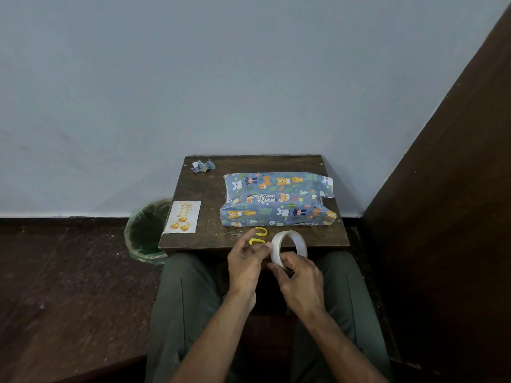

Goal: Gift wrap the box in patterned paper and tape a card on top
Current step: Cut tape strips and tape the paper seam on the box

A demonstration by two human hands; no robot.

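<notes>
Now: you're finding the end of the tape roll [289, 248].
Right hand [300, 277]: grips the roll.
Left hand [247, 262]: fingertips pick at its edge, holding nothing.
Next: peel a strip for the box [278, 200]'s loose right flap.

Wrapped box [278, 200] lies on the table [201, 194] toward its right edge. Card [182, 217] overhangs the left edge; paper scraps [202, 165] lie at the far left corner. Scissors [258, 235] rest at the near edge, before the box. Bin [145, 230] stands left of the table.

wrapped box [278, 201]: animal-print blue paper, flat on table | card [182, 217]: at table's left edge
</notes>
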